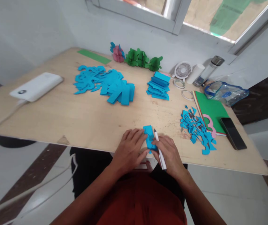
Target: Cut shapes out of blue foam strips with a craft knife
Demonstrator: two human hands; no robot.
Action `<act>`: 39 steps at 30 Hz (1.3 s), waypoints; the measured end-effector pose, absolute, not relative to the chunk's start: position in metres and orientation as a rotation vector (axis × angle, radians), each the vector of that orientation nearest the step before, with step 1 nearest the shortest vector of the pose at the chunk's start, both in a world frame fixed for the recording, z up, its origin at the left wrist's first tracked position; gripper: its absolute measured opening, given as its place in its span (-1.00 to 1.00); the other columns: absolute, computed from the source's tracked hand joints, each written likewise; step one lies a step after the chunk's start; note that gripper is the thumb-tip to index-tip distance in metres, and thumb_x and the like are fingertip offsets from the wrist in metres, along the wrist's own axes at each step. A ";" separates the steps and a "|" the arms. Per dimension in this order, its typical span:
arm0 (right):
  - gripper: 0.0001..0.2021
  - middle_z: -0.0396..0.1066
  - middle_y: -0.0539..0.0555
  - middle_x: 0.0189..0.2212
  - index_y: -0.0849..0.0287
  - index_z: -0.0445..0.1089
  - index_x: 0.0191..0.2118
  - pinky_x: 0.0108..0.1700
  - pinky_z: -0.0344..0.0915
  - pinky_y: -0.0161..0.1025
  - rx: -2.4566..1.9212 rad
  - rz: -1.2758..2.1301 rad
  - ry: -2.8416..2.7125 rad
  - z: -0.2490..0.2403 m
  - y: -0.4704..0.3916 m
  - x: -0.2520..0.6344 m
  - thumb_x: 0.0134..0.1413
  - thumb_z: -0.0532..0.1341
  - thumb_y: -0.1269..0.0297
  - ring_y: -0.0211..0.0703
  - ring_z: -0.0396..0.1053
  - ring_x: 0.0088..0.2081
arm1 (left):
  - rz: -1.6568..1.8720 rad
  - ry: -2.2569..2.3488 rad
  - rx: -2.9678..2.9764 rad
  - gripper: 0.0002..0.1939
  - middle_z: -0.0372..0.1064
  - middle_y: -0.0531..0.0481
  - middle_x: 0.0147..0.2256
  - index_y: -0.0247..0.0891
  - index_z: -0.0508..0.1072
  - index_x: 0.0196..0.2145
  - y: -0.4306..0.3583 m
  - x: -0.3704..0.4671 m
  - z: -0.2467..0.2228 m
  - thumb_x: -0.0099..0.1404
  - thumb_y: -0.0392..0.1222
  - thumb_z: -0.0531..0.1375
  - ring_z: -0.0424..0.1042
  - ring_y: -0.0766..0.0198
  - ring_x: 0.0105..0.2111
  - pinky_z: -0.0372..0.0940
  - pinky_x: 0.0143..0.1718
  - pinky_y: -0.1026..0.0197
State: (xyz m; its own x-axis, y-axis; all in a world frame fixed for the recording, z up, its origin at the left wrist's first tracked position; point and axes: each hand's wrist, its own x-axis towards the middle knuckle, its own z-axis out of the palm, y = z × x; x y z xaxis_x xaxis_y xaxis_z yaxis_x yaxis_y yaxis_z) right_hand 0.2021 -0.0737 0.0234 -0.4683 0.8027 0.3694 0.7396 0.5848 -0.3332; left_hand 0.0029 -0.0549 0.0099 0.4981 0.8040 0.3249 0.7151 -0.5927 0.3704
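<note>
A small strip of blue paper (149, 142) lies at the table's near edge, with a faint drawn line on it. From the left, the fingers of my left hand (130, 148) press on its edge, stretched out and lying flat. My right hand (169, 153) grips a white pen (160, 153), whose dark tip points away from me beyond the fingers. Fingers of that same hand also touch the strip's right side. Further off sit a pile of cut blue paper shapes (98, 79) and a stack of folded blue paper (158, 86).
Blue paper scraps (195, 125) lie to the right, beside green sheets (212, 109), a pink paper piece (209, 125) and a phone (233, 133). A small fan (183, 70), bottle (208, 71) and clear pouch (228, 93) stand behind. A corded white power bank (37, 87) rests left.
</note>
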 end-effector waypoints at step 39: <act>-0.83 0.49 0.17 -0.08 0.13 0.40 -0.06 0.03 0.25 -0.04 -1.269 0.094 -2.342 0.018 -0.072 0.196 0.31 0.12 0.35 0.01 0.36 0.03 | 0.823 1.285 2.540 -0.67 0.37 -0.25 0.10 -0.34 0.42 0.02 -0.052 0.003 0.004 0.40 -0.22 0.00 0.28 -0.06 0.11 0.18 0.16 -0.18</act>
